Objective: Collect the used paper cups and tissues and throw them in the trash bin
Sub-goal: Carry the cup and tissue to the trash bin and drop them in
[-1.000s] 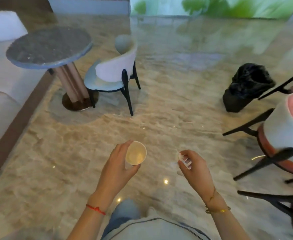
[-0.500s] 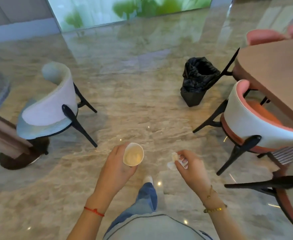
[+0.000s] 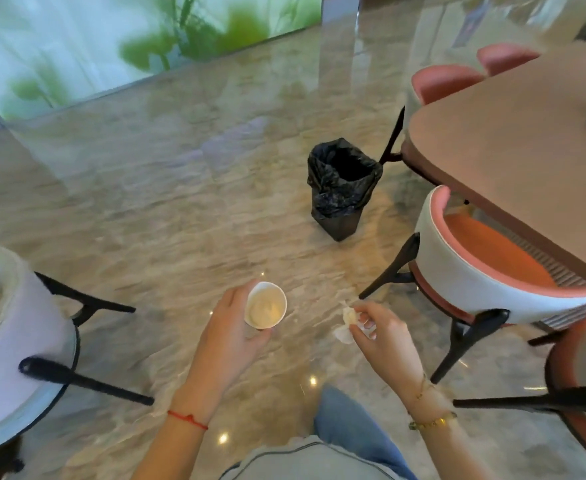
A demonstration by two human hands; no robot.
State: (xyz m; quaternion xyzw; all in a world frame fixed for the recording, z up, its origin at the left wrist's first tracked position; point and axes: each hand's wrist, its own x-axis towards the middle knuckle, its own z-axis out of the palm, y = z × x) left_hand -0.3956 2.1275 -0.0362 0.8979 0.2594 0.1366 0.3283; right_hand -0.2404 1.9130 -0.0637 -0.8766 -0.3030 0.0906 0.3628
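My left hand (image 3: pixel 227 336) grips a white paper cup (image 3: pixel 265 309) from the side, its open mouth facing up and towards me. My right hand (image 3: pixel 381 336) pinches a crumpled white tissue (image 3: pixel 346 323) between its fingertips. Both hands are held out in front of me above the marble floor. The trash bin (image 3: pixel 341 187), lined with a black bag and open at the top, stands on the floor ahead, slightly right of centre, well beyond both hands.
A brown table (image 3: pixel 520 147) fills the upper right, with pink-and-white chairs (image 3: pixel 485 271) around it, one just right of my right hand. A white chair with black legs (image 3: pixel 18 341) stands at the left. Open marble floor lies between me and the bin.
The view has swung right and moved forward: the bin now sits nearer and more central, the table is larger at the right. Both hands keep their hold on the cup and the tissue.
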